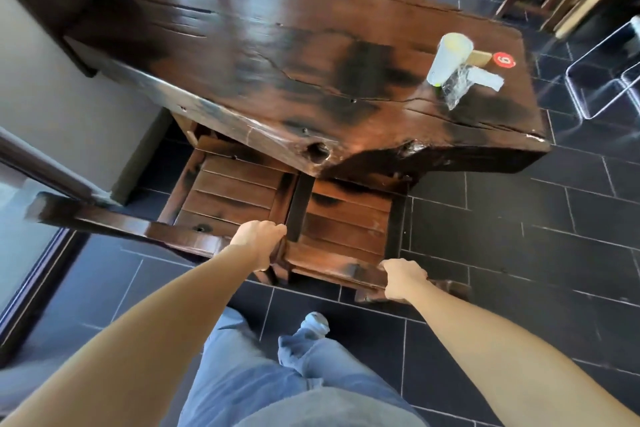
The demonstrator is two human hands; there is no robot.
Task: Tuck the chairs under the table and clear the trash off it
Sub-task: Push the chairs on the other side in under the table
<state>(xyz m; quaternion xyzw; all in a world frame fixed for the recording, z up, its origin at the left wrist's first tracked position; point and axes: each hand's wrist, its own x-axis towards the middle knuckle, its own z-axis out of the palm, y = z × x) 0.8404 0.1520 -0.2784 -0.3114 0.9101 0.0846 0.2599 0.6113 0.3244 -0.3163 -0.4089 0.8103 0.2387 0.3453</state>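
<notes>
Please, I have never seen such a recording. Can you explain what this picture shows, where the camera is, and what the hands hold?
No machine here: a person wears one camera on the head, which looks down at their own arms. The left hand and the right hand both grip the back of a wooden chair, its seat partly under the table. A second chair stands beside it. Near the table's right end are a plastic cup, a clear wrapper and a red number tag.
</notes>
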